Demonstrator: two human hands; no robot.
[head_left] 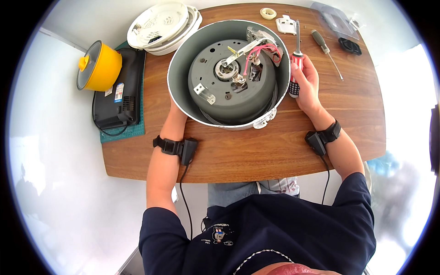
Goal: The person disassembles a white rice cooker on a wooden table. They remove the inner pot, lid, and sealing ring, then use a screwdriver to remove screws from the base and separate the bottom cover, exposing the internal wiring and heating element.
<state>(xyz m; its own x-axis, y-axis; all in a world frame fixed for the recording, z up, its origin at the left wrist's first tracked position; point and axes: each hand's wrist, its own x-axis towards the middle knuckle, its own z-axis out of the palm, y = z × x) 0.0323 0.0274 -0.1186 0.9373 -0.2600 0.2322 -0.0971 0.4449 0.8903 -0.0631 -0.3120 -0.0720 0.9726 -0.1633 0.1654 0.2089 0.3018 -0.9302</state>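
A round grey metal appliance housing [181,87], like a rice cooker's body with its underside exposed, is in front of me on the table. Inside it is a dark grey domed shell [208,59] with a central round spring part [226,70], a metal lever bracket [243,51] and pink-red wires [263,48]. My left hand [175,111] is against the housing's left outer wall, its fingers hidden behind it. In my closed right hand [309,85], just right of the housing, is a screwdriver [297,60] with a red, white and black handle, its shaft pointing away from me.
Stacked white plastic covers [160,27] lie at the back left. A yellow pot [103,68] stands on a black appliance [120,98] over a green mat [136,132]. Another screwdriver [326,51], a white plastic piece [286,25], a cream ring [268,13] and a clear box [337,20] lie back right.
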